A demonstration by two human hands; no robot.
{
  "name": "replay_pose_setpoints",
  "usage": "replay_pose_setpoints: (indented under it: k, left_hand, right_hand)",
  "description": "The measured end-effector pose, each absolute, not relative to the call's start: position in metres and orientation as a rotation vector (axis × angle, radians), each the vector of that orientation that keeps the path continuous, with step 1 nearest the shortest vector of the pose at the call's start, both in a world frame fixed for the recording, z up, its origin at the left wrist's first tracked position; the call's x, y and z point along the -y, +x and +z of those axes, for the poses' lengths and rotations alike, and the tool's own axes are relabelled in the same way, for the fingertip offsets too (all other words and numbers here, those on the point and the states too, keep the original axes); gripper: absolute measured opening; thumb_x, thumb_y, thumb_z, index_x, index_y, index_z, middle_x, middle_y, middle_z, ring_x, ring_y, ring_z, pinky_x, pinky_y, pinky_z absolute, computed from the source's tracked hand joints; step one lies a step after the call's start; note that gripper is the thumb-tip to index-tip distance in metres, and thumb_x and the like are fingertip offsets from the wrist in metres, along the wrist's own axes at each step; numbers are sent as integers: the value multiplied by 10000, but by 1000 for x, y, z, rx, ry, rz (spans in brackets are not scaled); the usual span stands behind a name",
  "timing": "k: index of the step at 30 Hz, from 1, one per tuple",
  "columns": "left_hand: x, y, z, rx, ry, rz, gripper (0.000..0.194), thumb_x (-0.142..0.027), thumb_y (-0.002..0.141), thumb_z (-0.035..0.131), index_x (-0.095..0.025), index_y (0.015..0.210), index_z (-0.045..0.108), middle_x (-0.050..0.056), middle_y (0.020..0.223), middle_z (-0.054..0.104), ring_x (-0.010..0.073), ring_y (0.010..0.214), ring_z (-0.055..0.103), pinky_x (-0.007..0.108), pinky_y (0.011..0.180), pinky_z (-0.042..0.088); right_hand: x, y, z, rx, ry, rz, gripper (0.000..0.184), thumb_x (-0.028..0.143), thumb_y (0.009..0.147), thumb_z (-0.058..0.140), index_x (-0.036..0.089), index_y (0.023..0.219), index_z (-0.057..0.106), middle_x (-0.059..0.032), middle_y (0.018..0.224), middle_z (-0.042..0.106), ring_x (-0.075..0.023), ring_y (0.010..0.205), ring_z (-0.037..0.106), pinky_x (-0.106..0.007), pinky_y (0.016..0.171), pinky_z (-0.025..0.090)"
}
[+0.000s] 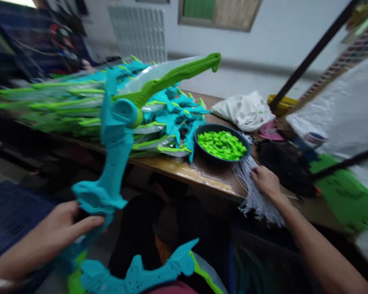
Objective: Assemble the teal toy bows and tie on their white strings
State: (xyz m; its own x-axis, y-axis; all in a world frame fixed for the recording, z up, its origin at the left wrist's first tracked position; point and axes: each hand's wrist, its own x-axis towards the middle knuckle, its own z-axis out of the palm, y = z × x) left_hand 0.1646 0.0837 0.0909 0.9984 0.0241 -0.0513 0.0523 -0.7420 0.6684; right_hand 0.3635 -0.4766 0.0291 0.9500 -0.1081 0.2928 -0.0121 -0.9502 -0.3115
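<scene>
My left hand (67, 228) is wrapped round a turquoise plastic toy part (113, 163), which looks like a toy bow's body. It stands upright, and a lime-green arm with a clear film panel (171, 77) reaches out from its top to the right. Its lower turquoise section (141, 273) curves across my lap, blurred at the left end. On the right, my right hand (265, 181) is closed at a bundle of thin white strings (254, 200) that hangs over the table edge. Beside that bundle, a dark round bowl (222, 161) holds many small lime-green pieces (222, 143).
More turquoise-and-green toy parts (64, 102) lie heaped on the left of the wooden table (190, 173). A white bag (245, 110) rests behind the bowl. Dark cloth (285, 167), a green sheet (346, 188) and dark slanted bars (313, 57) are at the right.
</scene>
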Motion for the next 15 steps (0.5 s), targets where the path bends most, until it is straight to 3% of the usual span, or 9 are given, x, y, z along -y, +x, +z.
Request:
replay_pose_setpoints:
  k: [4, 7, 10, 12, 15]
  left_hand:
    - [-46, 176, 101, -213, 1997, -216, 352, -495, 806, 719, -145, 821, 700, 63, 743, 759, 256, 716, 709, 301, 633, 561]
    - [-33, 181, 94, -184, 1868, -125, 341, -451, 782, 782, -146, 901, 685, 65, 780, 743, 243, 724, 700, 316, 661, 570]
    - [-24, 184, 90, -183, 1691, -57, 441, -422, 743, 843, -170, 1054, 657, 51, 842, 734, 235, 731, 703, 346, 670, 604]
    - [-18, 189, 92, -193, 1597, -53, 471, -409, 730, 864, -180, 1082, 649, 49, 866, 740, 227, 728, 705, 353, 665, 619]
    - [-11, 200, 100, -180, 1493, 15, 442, -379, 717, 883, -176, 1042, 663, 50, 873, 757, 221, 736, 720, 347, 697, 628]
  right_hand:
    - [483, 374, 18, 14, -2787, -513, 288, 329, 810, 512, 210, 555, 576, -141, 653, 616, -237, 548, 507, -350, 508, 333]
    - [480, 375, 18, 82, -2786, -653, 306, 348, 864, 461, 203, 660, 639, -190, 776, 665, -285, 619, 563, -381, 523, 369]
    - [461, 385, 27, 174, -2808, -800, 331, 298, 941, 397, 148, 954, 692, -215, 1032, 678, -322, 928, 634, -397, 725, 476]
    - [442, 402, 33, 259, -2848, -769, 320, 259, 986, 396, 135, 1079, 677, -191, 1138, 664, -297, 1108, 605, -382, 898, 477]
    - [413, 443, 38, 316, -2933, -532, 226, 277, 1018, 499, 148, 1063, 679, -129, 1128, 672, -248, 1113, 614, -380, 971, 484]
